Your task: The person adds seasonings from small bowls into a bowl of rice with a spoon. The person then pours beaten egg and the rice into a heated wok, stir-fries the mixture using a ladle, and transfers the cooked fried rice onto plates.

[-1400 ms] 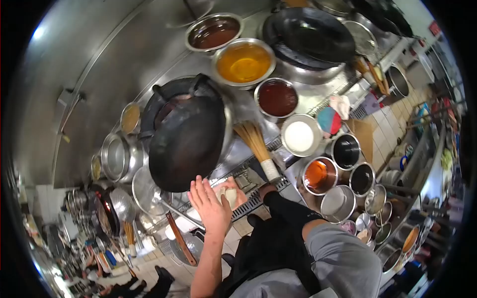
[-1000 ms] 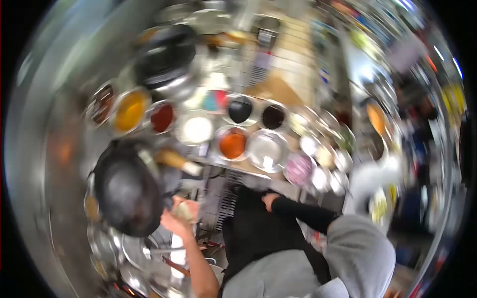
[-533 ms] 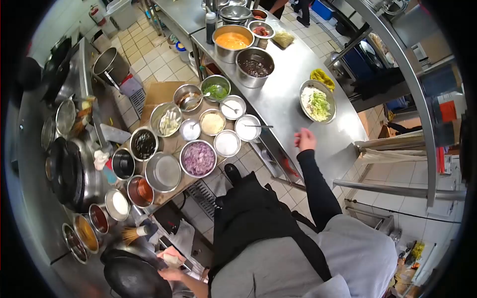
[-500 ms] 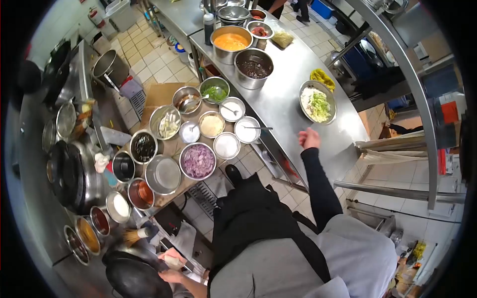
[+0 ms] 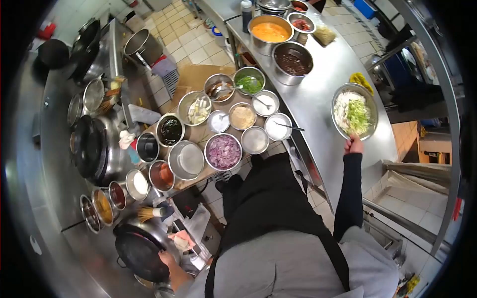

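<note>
Metal bowl (image 5: 373,120) in curled right hand (image 5: 354,145)

Right hand (image 5: 354,144) out at three o'clock, fingers curled tight, dark-sleeved forearm (image 5: 350,191) aimed at twelve! Left hand (image 5: 168,258) low at seven o'clock, bare forearm (image 5: 180,277) slanting towards eleven!

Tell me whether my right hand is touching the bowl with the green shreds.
Touching. In the head view, the right hand grips the bowl at its near rim, overlapping the edge.
</note>
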A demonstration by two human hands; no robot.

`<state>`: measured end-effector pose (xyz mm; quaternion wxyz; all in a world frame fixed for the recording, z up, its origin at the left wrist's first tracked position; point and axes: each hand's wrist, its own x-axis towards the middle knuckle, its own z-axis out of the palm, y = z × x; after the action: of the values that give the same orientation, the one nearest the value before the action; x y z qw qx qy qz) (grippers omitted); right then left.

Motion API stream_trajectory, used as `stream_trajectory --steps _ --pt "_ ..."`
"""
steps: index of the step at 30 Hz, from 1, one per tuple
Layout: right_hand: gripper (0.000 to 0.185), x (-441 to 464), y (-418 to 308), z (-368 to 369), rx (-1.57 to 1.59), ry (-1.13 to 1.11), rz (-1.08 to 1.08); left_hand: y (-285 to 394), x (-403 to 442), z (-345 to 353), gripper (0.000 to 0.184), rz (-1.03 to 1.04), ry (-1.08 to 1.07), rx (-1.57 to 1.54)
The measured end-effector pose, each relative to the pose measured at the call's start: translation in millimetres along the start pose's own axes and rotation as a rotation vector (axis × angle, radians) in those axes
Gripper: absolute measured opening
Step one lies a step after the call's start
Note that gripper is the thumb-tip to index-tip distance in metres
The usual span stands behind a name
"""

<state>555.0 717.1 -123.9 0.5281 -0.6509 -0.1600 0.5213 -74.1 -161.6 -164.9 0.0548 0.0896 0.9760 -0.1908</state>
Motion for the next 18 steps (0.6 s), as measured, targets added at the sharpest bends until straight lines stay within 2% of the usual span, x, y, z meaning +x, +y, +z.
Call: stream_trajectory --steps 2,3,4,5,6,7,8,9,10,12,15,17,18 --pt "0.008 -68 -18 9 -0.124 -0.186 -0.130 60 -5 -61 0.033 -0.472 0.237 -0.140" --pt "0.006 -100 -25 19 -0.162 -0.236 -0.098 101 3 -112 0.036 -0.384 0.408 -0.151" --pt "0.006 -121 -21 25 -0.206 -0.323 -0.068 155 0 -168 0.038 -0.221 0.325 -0.569" --pt "0.005 -138 -16 30 -0.251 -0.411 -0.041 179 25 -145 0.043 -0.100 0.255 -0.776" --pt "0.007 -147 -8 37 -0.311 -0.490 0.056 267 8 -198 0.037 -0.096 0.046 -1.197" --pt "0.008 -156 0 48 -0.370 -0.576 0.154 338 -4 -229 0.035 0.072 -0.361 -1.769" --pt "0.009 -172 6 71 -0.371 -0.629 0.218 402 -27 -277 0.034 0.531 -0.420 -1.610" --pt "0.011 -190 13 92 -0.371 -0.681 0.288 452 -44 -316 0.041 0.427 -0.864 -1.821" --pt "0.012 -199 17 107 -0.439 -0.789 0.313 485 -55 -341 0.045 0.589 -1.065 -1.779" --pt "0.014 -207 31 127 -0.571 -1.004 0.324 517 -58 -359 0.047 0.475 -1.411 -1.911" --pt "0.010 -227 37 150 -0.653 -1.085 0.371 514 -47 -346 0.047 0.529 -1.348 -1.528" --pt "0.018 -222 61 148 -0.769 -1.195 0.364 502 -54 -334 0.045 0.424 -1.268 -1.658" --pt "0.031 -229 52 148 -0.765 -1.182 0.430 494 -57 -332 0.045 0.394 -1.237 -1.708"
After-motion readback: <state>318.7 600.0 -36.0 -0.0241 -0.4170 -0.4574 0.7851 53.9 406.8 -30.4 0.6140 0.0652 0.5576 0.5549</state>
